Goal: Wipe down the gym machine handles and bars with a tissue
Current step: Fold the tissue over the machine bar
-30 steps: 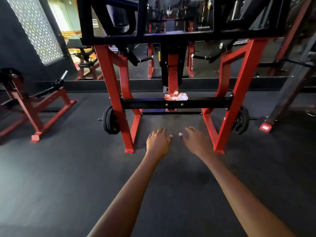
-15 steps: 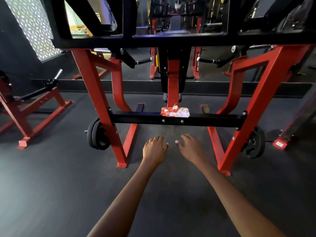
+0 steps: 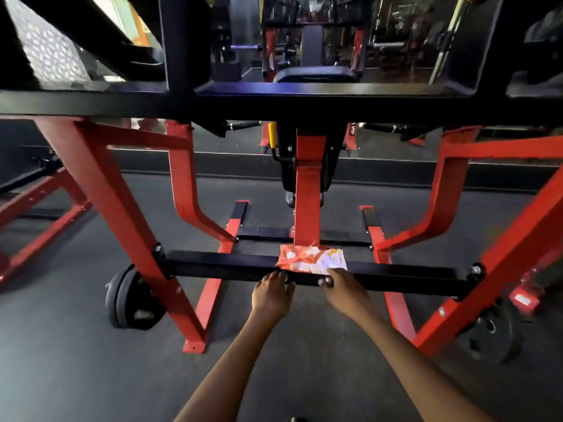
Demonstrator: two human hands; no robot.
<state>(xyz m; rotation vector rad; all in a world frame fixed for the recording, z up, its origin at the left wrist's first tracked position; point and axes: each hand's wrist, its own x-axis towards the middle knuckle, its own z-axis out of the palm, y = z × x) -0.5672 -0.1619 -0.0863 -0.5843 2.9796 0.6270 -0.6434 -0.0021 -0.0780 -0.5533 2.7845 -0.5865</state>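
Tissue pack: a crumpled orange-and-white plastic tissue packet lies flat on top of the low black square-section crossbar, touching the foot of the red centre post; the flat bar top serves as a ledge within easy reach.
Left hand: fingers relaxed and extended, tips at the crossbar's front face just beside the packet, grasping nothing.
Right hand: released too, fingertips at the packet's near right corner; whether they touch it I cannot tell.
Purpose: both hands flank the packet, probably to steady it and draw a tissue.
Progress: wiping not yet begun.
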